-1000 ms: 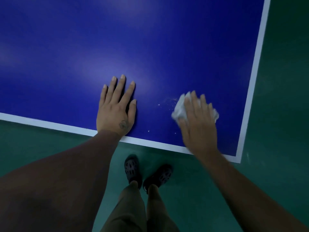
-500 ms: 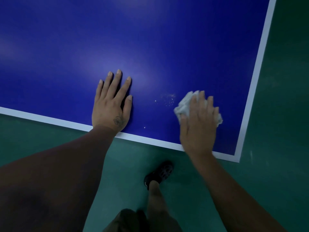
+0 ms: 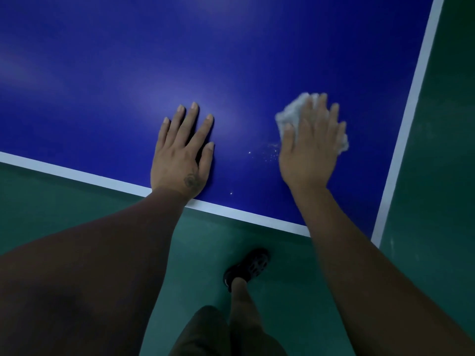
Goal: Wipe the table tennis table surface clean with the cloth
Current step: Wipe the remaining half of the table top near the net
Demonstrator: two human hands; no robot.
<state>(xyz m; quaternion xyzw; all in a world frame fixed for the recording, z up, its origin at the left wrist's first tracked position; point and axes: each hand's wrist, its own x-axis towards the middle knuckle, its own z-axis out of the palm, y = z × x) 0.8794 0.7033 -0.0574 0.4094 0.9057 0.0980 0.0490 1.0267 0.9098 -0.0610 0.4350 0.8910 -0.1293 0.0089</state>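
Head view looks down on the near right corner of the blue counter [image 3: 231, 60], edged in white. Left hand [image 3: 181, 156] lies flat on it by the near edge, fingers straight and spread, holding nothing. Right hand [image 3: 309, 147] presses a crumpled white cloth [image 3: 291, 115] onto the surface with straight fingers, close to the right edge. Small white specks [image 3: 270, 151] lie between the hands. Below, a black shoe [image 3: 248, 268] stands on the green floor [image 3: 424, 201].
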